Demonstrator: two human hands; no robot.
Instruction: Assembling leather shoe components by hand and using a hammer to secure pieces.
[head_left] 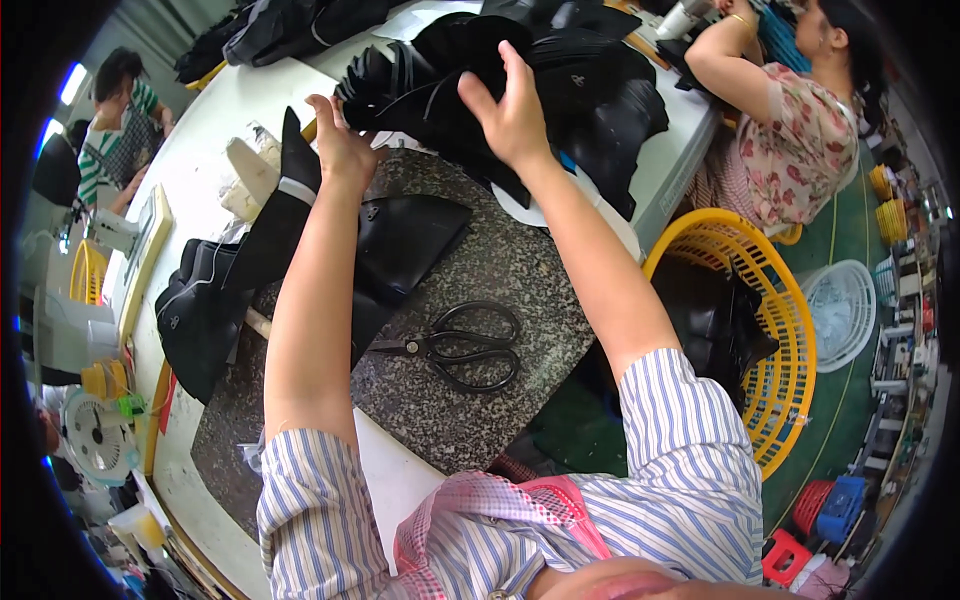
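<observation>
Reaching across the speckled slab (545, 325), two bare hands stand at its far edge, by one large pile of black sheets (610, 85). The left hand (345, 150) has its grip partly open, fingers bent, at the pile's near left edge; whether it pinches any sheet cannot be told. The right hand (512, 115) has its grip wide open, thumb and forefinger well apart and pointing away from the slab. It is in front of the pile and closes on nothing; whether its palm brushes the sheets cannot be told.

The pile lies on the white surface (205, 115) just beyond the slab, its many sheets overlapping too closely to count. On the slab lie one pair of black-handled scissors (475, 345), blades toward the slab's left side, and, beyond them, one broad black piece (415, 240), partly behind the left forearm. One black bundle (190, 315) sits at the slab's left edge, with one wooden handle (258, 322) showing beside it.

Right of the slab stands one large yellow basket (790, 370) with black material (705, 330) inside; past it is one pale basket (868, 300). Two co-workers are in view: one person (110, 150) far left beyond the slab, one person (800, 150) far right.
</observation>
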